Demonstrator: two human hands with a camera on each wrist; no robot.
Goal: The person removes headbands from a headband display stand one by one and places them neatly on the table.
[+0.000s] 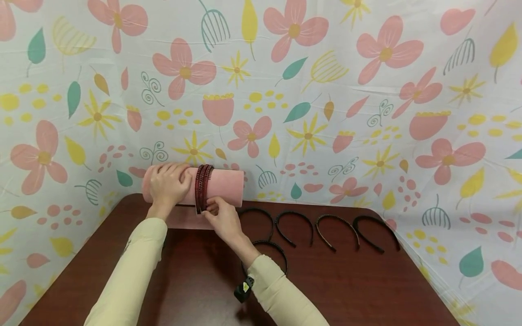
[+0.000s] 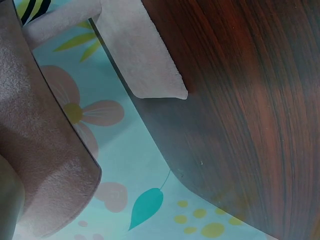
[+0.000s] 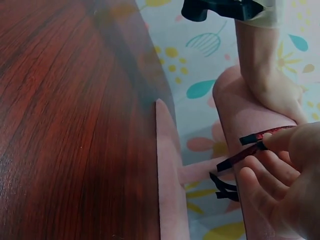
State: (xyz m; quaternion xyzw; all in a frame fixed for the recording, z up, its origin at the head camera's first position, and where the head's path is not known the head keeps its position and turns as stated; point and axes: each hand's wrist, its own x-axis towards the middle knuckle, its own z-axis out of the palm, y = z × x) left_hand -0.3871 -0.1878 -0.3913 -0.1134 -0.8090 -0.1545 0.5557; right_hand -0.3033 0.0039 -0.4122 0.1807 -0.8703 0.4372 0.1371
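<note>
On the pink roll (image 1: 228,188), your left hand (image 1: 168,183) rests relaxed, right hand (image 1: 223,221) pinching a red headband (image 1: 201,192); brown table (image 1: 346,280), floral cloth (image 1: 253,50) behind

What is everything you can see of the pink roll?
The pink roll is a cylinder, seemingly in velvety cloth. It lies level, raised by a stem above a pink base on the table. The left hand grips it near one end; dark red headbands curve over its middle. Whether the right hand touches it is unclear.
</note>
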